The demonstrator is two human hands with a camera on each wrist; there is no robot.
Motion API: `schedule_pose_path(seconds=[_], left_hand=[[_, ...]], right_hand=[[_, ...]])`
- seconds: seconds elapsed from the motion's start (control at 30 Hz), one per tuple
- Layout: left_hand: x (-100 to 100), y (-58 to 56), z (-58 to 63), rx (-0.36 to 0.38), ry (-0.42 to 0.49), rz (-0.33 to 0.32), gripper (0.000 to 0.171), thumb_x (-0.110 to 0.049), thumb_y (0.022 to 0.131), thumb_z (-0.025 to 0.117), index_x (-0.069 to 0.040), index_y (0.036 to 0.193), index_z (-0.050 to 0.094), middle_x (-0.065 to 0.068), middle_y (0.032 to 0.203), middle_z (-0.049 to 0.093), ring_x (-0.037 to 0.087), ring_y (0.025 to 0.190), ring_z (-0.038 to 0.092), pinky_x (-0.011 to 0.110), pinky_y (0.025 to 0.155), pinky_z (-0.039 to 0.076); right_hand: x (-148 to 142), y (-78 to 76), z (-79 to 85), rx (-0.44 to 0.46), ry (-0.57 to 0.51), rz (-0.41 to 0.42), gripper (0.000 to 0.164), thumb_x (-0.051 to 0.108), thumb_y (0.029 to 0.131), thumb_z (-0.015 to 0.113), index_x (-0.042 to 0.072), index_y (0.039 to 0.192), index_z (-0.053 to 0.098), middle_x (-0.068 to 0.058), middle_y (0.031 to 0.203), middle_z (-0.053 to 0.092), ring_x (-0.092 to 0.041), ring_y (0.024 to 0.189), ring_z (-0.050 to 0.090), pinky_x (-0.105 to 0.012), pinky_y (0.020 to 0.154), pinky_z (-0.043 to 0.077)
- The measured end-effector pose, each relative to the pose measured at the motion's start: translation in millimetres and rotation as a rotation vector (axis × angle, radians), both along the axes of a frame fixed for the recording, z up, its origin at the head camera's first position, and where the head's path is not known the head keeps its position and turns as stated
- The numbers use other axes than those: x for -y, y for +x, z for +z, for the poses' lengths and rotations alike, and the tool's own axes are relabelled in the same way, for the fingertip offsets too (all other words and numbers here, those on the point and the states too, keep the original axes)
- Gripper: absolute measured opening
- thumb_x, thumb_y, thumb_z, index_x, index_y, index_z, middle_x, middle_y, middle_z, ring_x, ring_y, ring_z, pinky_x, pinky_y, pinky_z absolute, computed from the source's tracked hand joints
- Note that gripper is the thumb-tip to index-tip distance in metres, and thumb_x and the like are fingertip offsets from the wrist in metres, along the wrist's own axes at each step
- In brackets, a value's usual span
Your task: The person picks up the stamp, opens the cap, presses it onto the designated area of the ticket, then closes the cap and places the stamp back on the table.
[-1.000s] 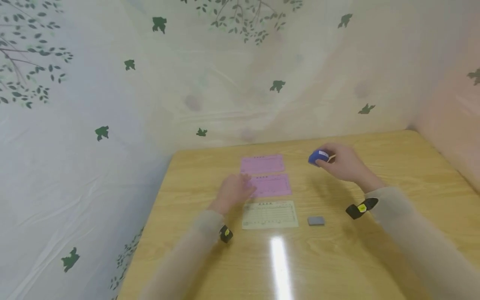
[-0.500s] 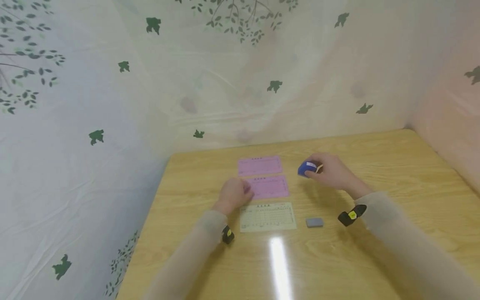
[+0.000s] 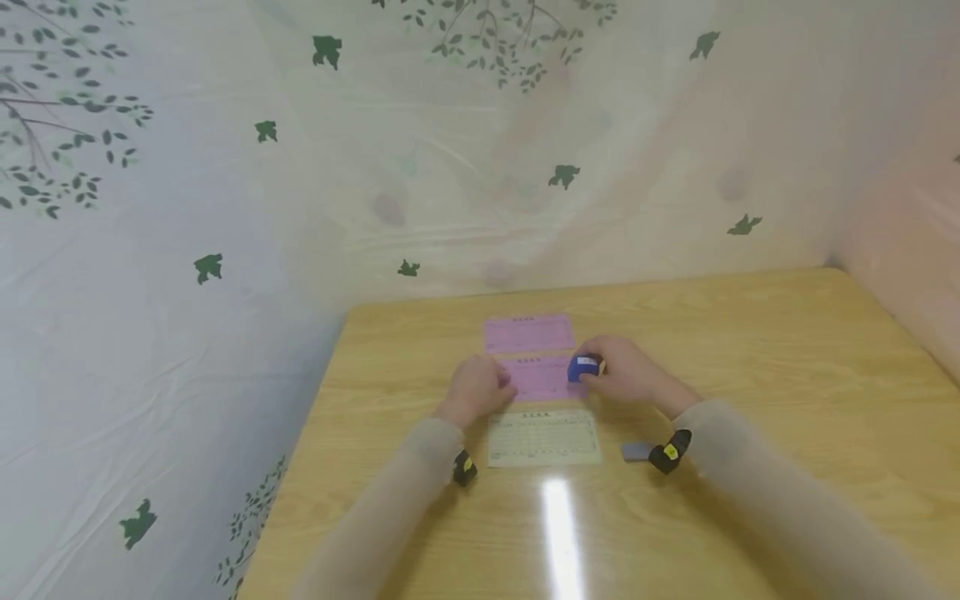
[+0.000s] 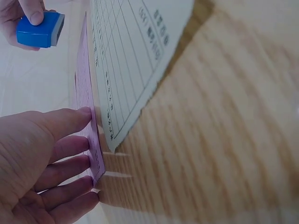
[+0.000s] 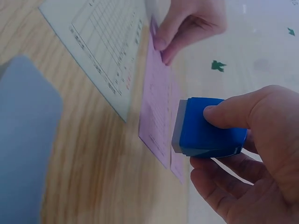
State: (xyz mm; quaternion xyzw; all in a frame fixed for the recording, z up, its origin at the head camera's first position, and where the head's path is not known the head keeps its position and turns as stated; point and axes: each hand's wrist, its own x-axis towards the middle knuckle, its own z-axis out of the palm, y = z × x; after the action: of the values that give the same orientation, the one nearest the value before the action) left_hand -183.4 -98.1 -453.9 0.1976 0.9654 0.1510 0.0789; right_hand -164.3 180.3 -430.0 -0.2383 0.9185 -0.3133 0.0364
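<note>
My right hand point(image 3: 630, 373) pinches a blue stamp point(image 5: 210, 130) between thumb and fingers. Its pale grey base faces the paper in the right wrist view, with a gap between them. In the head view, the stamp overlaps the right end of the middle pink printed slip point(image 3: 536, 380). My left hand point(image 3: 477, 390) rests its fingertips on that slip's left end, fingers mostly extended. Another pink slip point(image 3: 528, 333) lies just beyond, and a pale green form point(image 3: 543, 439) lies nearer to me.
A small grey block point(image 3: 634, 452) sits right of the green form, partly hidden by the right wrist's camera. The wooden table point(image 3: 787, 358) meets a leaf-patterned cloth point(image 3: 465, 183) along its far edge.
My right hand has brought the blue stamp left and nearer, from beside the slips to over the middle pink slip's right end. The left hand has settled on that slip's left end.
</note>
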Motion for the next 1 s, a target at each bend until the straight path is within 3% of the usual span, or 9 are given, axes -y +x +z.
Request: schedule_pose_path(seconds=[0.33, 0.53, 1.0], left_hand=[[-3, 4.5, 6.6, 0.010, -0.007, 0.019, 0.039, -0.033, 0.099, 0.076, -0.015, 0.066, 0.066, -0.006, 0.057, 0.058, 0.005, 0.051, 0.041, 0.018, 0.053, 0.036], [-3, 5.5, 6.4, 0.025, -0.006, 0.026, 0.040, -0.033, 0.100, 0.075, -0.015, 0.066, 0.065, -0.005, 0.059, 0.060, 0.005, 0.051, 0.041, 0.017, 0.051, 0.036], [-1, 4.2, 3.1, 0.022, 0.031, 0.043, 0.028, -0.033, 0.098, 0.078, -0.012, 0.078, 0.077, -0.003, 0.062, 0.066, 0.005, 0.051, 0.044, 0.018, 0.053, 0.040]], right_hand=[[13, 2.6, -10.1, 0.014, 0.017, 0.036, 0.027, 0.006, 0.093, 0.076, 0.001, 0.119, 0.073, -0.009, 0.108, 0.075, -0.021, 0.098, 0.069, -0.044, 0.088, 0.062], [18, 3.7, -18.3, 0.050, 0.029, 0.014, 0.027, 0.008, 0.093, 0.077, 0.001, 0.119, 0.073, -0.010, 0.110, 0.074, -0.023, 0.101, 0.070, -0.050, 0.096, 0.062], [22, 5.8, -22.4, 0.005, 0.065, 0.005, 0.030, 0.010, 0.095, 0.076, -0.002, 0.122, 0.072, -0.009, 0.107, 0.073, -0.018, 0.094, 0.068, -0.043, 0.089, 0.062]])
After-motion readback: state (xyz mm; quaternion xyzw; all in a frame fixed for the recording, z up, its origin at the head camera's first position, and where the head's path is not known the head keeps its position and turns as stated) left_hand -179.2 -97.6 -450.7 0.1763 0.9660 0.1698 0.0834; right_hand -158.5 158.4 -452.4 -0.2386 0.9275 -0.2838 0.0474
